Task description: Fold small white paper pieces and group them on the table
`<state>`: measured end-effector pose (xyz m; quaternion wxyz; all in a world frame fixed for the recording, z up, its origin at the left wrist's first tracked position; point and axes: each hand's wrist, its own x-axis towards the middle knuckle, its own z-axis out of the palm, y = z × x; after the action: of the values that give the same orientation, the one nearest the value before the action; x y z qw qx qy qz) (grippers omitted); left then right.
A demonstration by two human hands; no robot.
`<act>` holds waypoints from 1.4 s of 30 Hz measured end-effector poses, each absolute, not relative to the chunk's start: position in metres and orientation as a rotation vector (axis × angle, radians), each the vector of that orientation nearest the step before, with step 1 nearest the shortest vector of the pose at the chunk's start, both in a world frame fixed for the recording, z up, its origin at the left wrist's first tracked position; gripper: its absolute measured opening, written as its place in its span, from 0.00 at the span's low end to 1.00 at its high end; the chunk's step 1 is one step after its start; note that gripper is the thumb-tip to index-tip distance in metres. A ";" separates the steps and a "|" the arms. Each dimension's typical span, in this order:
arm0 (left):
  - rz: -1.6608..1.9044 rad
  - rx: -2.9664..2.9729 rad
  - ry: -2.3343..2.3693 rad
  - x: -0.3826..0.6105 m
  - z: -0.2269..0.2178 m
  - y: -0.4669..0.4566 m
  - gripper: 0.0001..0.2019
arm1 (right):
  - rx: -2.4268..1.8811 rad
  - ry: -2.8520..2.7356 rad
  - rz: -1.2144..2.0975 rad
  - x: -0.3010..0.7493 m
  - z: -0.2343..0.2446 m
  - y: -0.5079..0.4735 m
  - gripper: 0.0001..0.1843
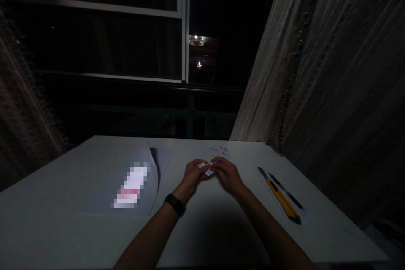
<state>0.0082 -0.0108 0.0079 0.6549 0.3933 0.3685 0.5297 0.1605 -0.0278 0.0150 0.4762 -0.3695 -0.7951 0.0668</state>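
Observation:
A small piece of white paper [209, 172] is pinched between my two hands above the middle of the white table. My left hand [194, 173], below a dark wristband, grips its left side. From the right, my right hand [226, 173] curls over the paper with fingertips bent against it. The fingers cover much of the paper, so its full shape is hidden. Just beyond my hands lie several small white paper pieces [224, 150] in a loose group, too small to make out in detail.
To the right lie a yellow utility knife [280, 198] and a dark pen [286, 190]. A large paper sheet [104, 202] with a curled right edge carries a bright, blurred-out rectangle [132, 183]. Behind the table [63, 236] are a dark window [185, 29] and curtains [268, 59].

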 end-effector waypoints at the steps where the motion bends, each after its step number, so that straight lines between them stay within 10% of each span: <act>1: 1.204 0.911 0.843 0.008 0.008 -0.011 0.16 | -0.910 -1.934 0.191 0.161 0.016 -0.027 0.09; 42: 1.151 1.093 0.847 0.018 0.006 -0.016 0.12 | -1.088 -1.510 0.825 0.166 0.009 -0.014 0.06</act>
<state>0.0177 -0.0156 0.0060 0.6219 0.4758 0.3688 0.5010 0.1663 -0.0135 0.0089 0.5251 -0.4550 -0.6311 0.3449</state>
